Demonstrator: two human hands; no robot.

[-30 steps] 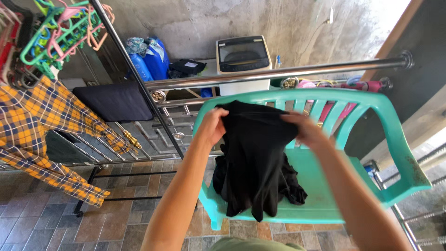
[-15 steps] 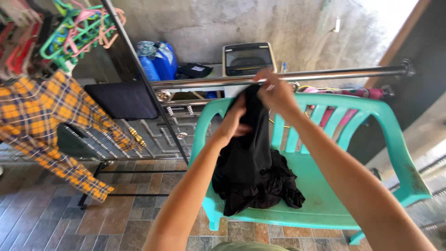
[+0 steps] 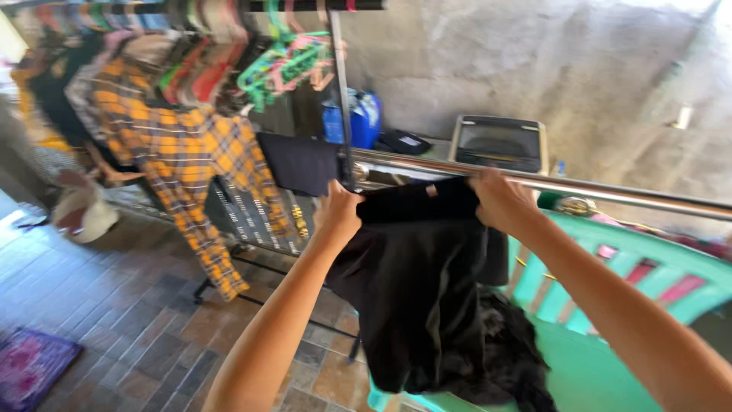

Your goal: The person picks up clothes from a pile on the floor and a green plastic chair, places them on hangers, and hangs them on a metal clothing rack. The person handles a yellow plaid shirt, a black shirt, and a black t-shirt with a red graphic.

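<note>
While both hands grip its top edge, a black garment hangs spread just below a steel rail. The left hand pinches one corner, the right hand the other, above a turquoise plastic chair.

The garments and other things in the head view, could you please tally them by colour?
Black: 3, the garment held by left hand and right hand, the pile, the cloth
Teal: 1, the chair
Yellow plaid: 1, the shirt
Blue: 1, the jug
Total: 6
</note>
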